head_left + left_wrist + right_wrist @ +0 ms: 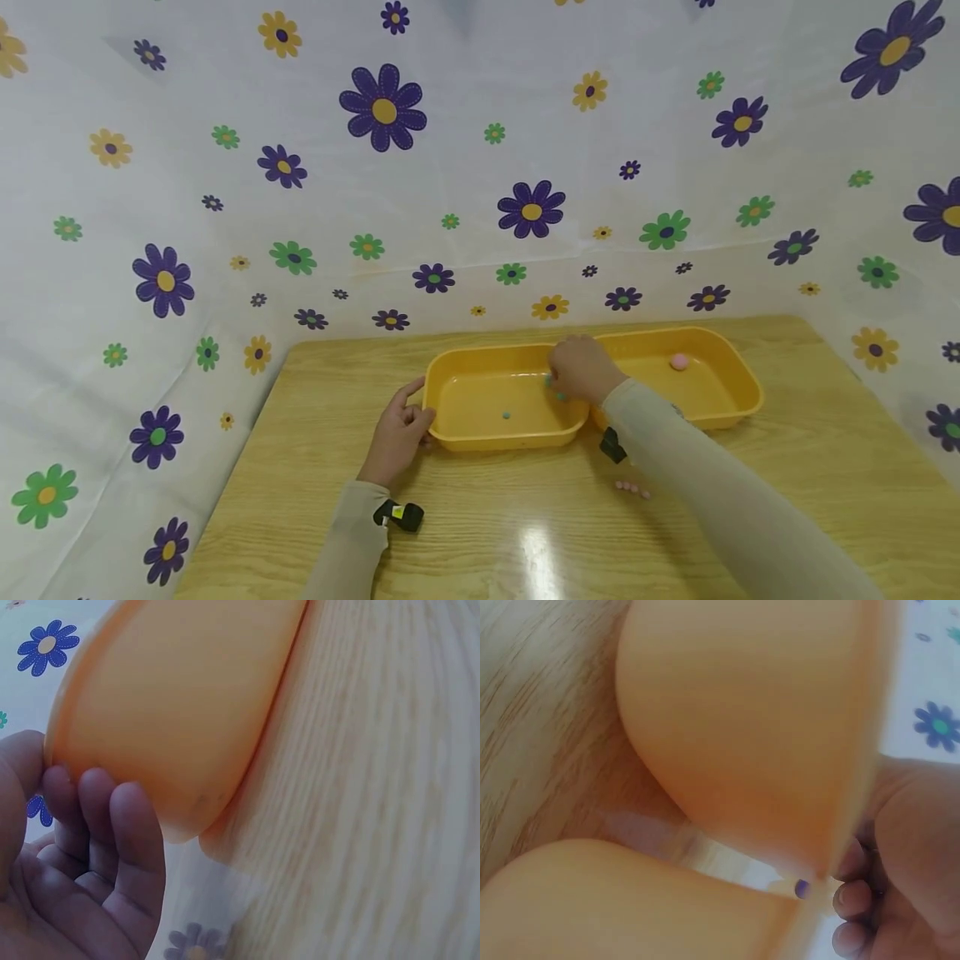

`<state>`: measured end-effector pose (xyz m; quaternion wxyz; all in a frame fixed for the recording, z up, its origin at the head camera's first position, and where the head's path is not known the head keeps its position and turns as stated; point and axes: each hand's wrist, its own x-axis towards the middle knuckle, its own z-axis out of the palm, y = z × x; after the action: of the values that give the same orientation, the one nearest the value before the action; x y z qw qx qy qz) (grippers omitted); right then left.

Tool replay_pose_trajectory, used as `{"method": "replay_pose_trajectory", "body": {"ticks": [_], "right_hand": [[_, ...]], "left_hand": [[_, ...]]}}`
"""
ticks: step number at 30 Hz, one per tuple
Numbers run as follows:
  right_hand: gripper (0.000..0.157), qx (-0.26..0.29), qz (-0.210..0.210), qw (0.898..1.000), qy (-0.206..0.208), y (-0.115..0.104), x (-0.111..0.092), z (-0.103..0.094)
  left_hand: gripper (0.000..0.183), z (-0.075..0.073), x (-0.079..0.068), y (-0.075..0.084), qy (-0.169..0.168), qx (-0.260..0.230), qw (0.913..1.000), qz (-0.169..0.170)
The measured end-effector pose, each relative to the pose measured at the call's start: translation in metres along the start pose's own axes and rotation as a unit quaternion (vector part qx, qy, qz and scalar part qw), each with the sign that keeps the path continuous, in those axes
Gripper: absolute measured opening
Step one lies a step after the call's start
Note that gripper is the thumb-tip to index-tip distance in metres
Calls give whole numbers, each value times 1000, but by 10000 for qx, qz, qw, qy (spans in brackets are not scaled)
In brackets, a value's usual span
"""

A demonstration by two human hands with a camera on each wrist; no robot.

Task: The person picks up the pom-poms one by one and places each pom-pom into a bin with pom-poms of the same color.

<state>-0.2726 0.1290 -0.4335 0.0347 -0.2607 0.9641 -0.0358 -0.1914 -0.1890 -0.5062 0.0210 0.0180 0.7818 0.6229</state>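
My left hand [397, 433] grips the left end of a yellow tray [495, 438]. In the left wrist view, the thumb is at the rim and the fingertips lie against the outer wall of the tray [180, 697]. My right hand [585, 368] is over the same tray's right end with its fingers curled down. Small teal pieces [560, 397] show right by its fingertips, and another teal piece [506, 415] lies on the tray floor. In the right wrist view, the curled fingers [853, 900] are beside the rim; I cannot tell whether they pinch a piece.
A second yellow tray [720, 417] stands close on the right, with a pink ball [678, 362] inside. Several small pink pieces [632, 488] lie in a row on the wooden table [465, 525] in front. A flower-patterned white cloth [450, 167] hangs behind and at both sides.
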Motion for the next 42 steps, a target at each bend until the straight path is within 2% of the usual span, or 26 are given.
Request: {"method": "replay_pose_trajectory", "body": {"ticks": [8, 14, 20, 24, 29, 35, 42], "right_hand": [[8, 730, -108, 9936, 850, 8, -31, -17], [12, 868, -112, 9872, 1332, 6, -61, -29], [16, 949, -293, 9683, 2293, 5, -90, -35], [15, 904, -333, 9554, 2792, 7, -107, -36], [12, 1087, -85, 9492, 2953, 14, -121, -29], [11, 1226, 308, 9559, 2653, 21, -130, -6], [11, 1209, 397, 9560, 2645, 19, -132, -2]], "left_hand": [[55, 0, 2, -2, -22, -4, 10000, 48], [54, 0, 2, -2, 86, 113, 9999, -53], [53, 2, 1, -1, 132, 249, 9995, -111], [54, 1, 3, -1, 108, 310, 9994, -57], [54, -1, 4, 4, 147, 519, 9985, -38], [54, 0, 7, 4, 181, 766, 9969, -101], [49, -6, 11, 5, 193, 1314, 9911, -31]]}}
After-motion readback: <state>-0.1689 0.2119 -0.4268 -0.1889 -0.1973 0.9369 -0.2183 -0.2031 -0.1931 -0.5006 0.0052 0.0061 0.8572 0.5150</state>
